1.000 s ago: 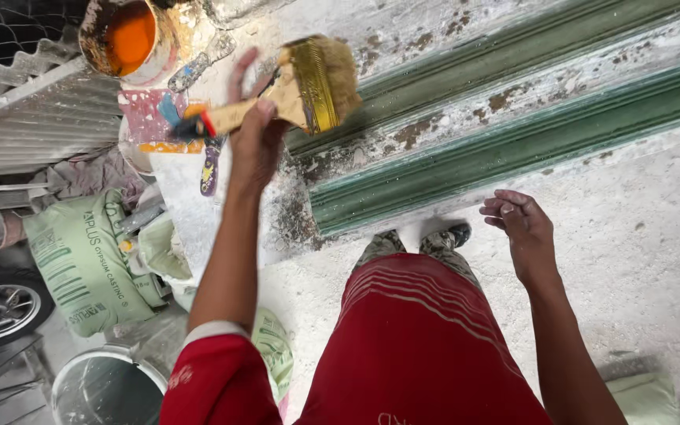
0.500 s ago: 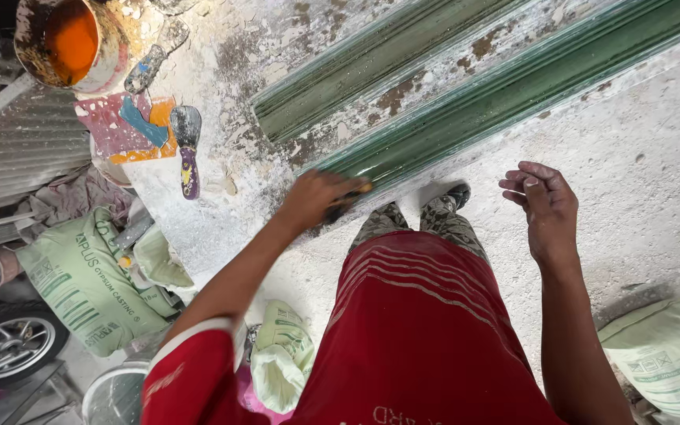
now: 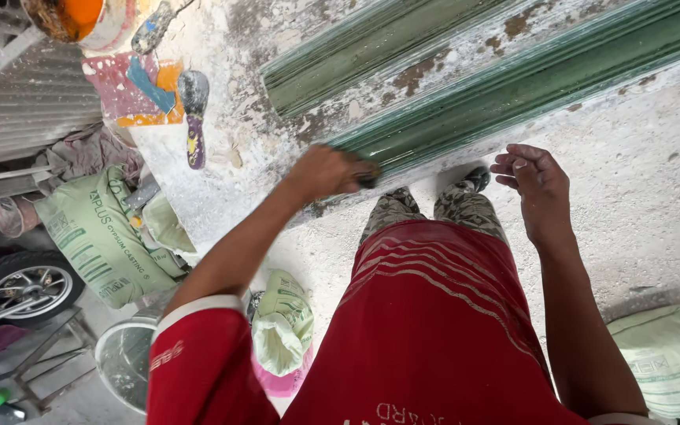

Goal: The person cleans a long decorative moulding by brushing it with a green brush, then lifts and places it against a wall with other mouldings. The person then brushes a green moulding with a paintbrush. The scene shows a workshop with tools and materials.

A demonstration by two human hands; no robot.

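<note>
A dark brush handle (image 3: pixel 368 176) is gripped in the closed left hand (image 3: pixel 326 171), mid-frame, and is pressed against the near end of the long green glossy ribbed moulding (image 3: pixel 513 86) that runs from centre to upper right. The bristles can't really be made out, hidden behind the fist. The right hand (image 3: pixel 535 182) is held loosely half-open just right of centre, nothing in it, hovering near the moulding's lower edge without touching.

What could go wrong, probably: the wet-looking green surface gets smudged if those free fingers drift onto it.

Containers: a crusty bucket (image 3: pixel 72 17) of orange liquid is seen at upper left, a round grey pail (image 3: pixel 123 358) at lower left (contents can't be told), plus pale green plaster sacks (image 3: pixel 92 236) on the left.
</note>
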